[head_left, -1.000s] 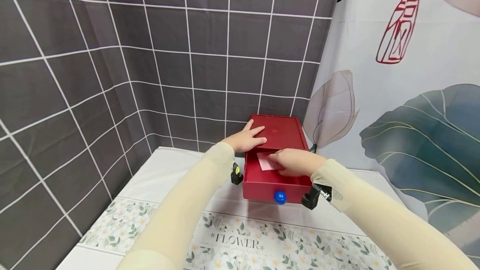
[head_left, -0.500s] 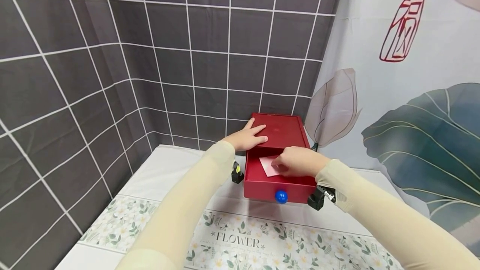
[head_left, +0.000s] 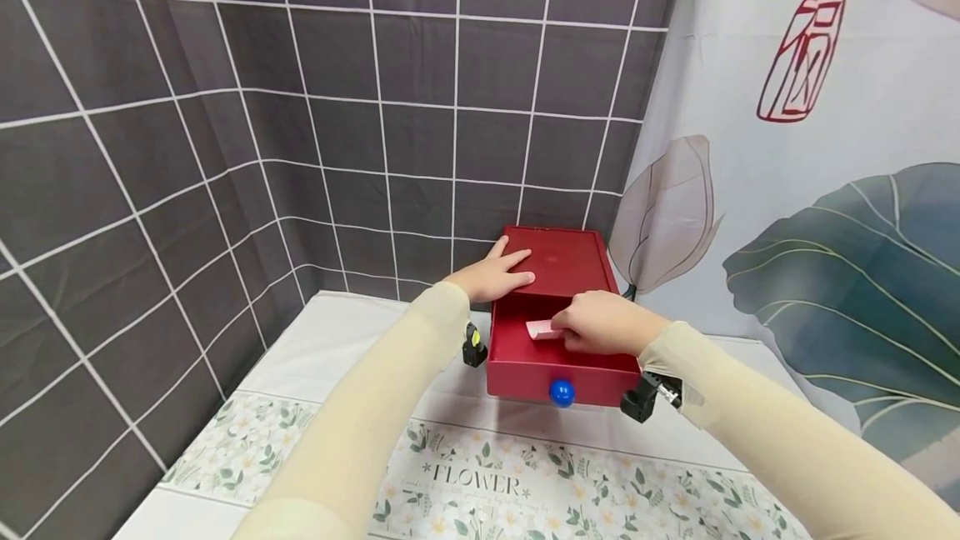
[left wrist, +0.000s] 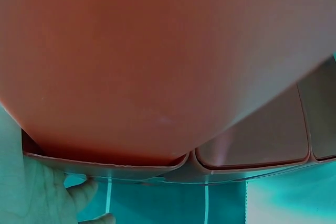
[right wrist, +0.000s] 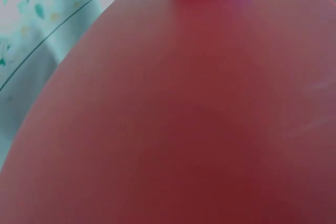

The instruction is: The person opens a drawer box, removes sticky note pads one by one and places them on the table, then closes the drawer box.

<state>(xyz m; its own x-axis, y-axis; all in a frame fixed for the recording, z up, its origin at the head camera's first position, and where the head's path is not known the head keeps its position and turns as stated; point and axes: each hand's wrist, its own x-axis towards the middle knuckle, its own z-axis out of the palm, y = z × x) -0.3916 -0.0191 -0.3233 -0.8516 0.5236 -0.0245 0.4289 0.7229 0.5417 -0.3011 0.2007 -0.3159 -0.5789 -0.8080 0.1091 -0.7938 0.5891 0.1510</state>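
Note:
In the head view a red drawer box (head_left: 570, 257) stands against the back cloth, its drawer (head_left: 517, 376) pulled out toward me. My left hand (head_left: 489, 277) rests on the left side of the box top with fingers spread; in the left wrist view part of that hand (left wrist: 50, 195) shows beside the red box wall. Inside the drawer my right hand (head_left: 606, 323) pinches a small pale pink piece of paper (head_left: 540, 330), which looks curled up. Its fingertips are partly hidden. A blue round knob (head_left: 561, 392) sits on the drawer front and fills the top of the right wrist view.
A white tablecloth (head_left: 360, 340) with a floral band (head_left: 480, 498) printed "FLOWER" lies under the box. Dark grid cloth (head_left: 412, 140) hangs behind and to the left. A white curtain with leaf prints (head_left: 862, 273) hangs close on the right.
My right hand has shifted slightly right inside the drawer. The pink paper, flat before, is now lifted and curled in its fingers. My left hand has stayed on the box top.

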